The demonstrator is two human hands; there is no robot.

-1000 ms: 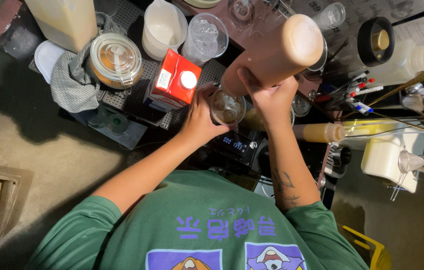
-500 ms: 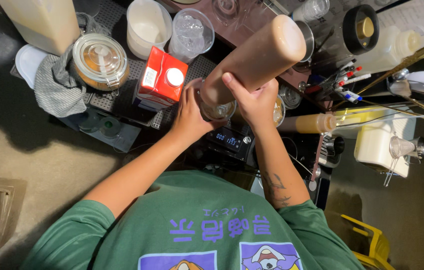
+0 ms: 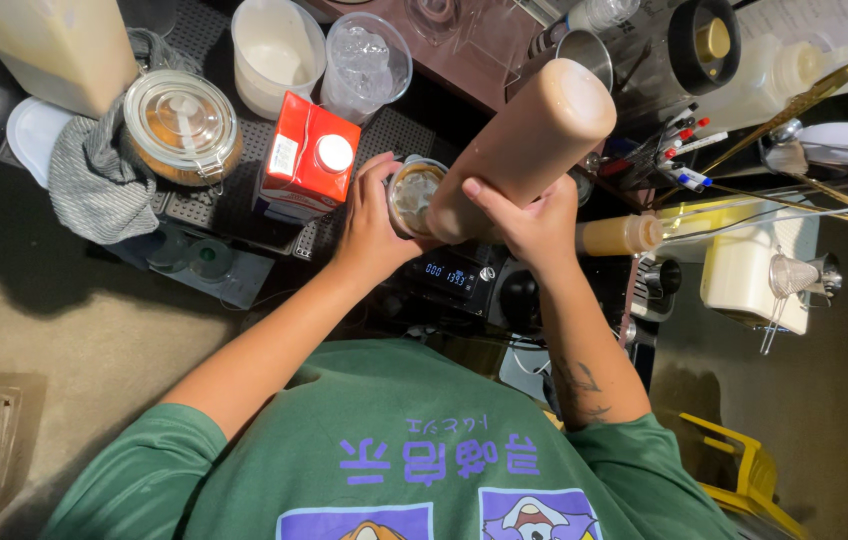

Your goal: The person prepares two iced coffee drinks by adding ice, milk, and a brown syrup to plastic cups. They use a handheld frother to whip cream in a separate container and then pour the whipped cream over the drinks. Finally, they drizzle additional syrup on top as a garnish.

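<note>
The right hand (image 3: 534,215) grips the lower end of a big tan squeeze bottle (image 3: 529,150), fingers wrapped tight around it, and the bottle is tipped over with its mouth down at a small cup (image 3: 414,195). The left hand (image 3: 369,225) is closed around that cup from the side, holding it over a digital scale (image 3: 449,275) whose display is lit. Inside the cup there's brownish liquid.

Just left of the cup stands a red carton (image 3: 309,160) with a white screw cap, on a dark perforated mat on the counter (image 3: 244,215). Further left, a glass jar (image 3: 182,125) with a clip lid sits beside a grey cloth (image 3: 94,180). Behind the carton are a white cup of pale liquid (image 3: 274,50) and a clear cup of ice (image 3: 369,60). To the right of the hands lies a small amber squeeze bottle (image 3: 619,235) on its side, with a little mesh strainer (image 3: 789,275) well apart beyond it.
</note>
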